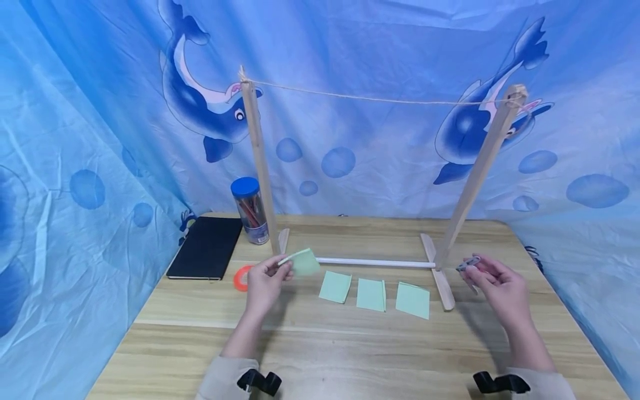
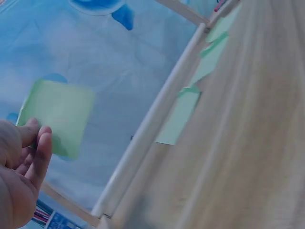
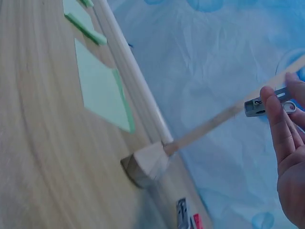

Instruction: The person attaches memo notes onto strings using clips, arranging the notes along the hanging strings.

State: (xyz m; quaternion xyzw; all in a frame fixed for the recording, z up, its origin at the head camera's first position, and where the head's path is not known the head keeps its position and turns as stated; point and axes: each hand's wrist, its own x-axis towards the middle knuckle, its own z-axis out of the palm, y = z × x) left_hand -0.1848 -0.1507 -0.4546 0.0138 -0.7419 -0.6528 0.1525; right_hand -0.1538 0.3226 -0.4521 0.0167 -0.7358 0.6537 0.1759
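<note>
Between left thumb and fingers, my left hand (image 1: pixel 266 280) pinches a pale green paper square (image 1: pixel 305 263) by its folded edge, raised above the table. The left wrist view shows the held square flat-on, with the left hand (image 2: pixel 28 167) at its lower corner. My right hand (image 1: pixel 502 286) holds a grey clothespin (image 3: pixel 256 107) in its fingertips, beside the right post. More green squares (image 1: pixel 371 294) lie in a row on the table, each with a folded edge. Over them a thin string (image 1: pixel 370 98) runs between two wooden posts (image 1: pixel 260 161).
A white rod (image 1: pixel 375 262) joins the posts' wooden feet (image 1: pixel 443 290). At left are a black notebook (image 1: pixel 206 247), a blue-lidded jar (image 1: pixel 251 214) of pencils and an orange ring (image 1: pixel 240 279). Another grey clothespin (image 3: pixel 182 213) and a red one (image 3: pixel 197 221) lie near the right foot.
</note>
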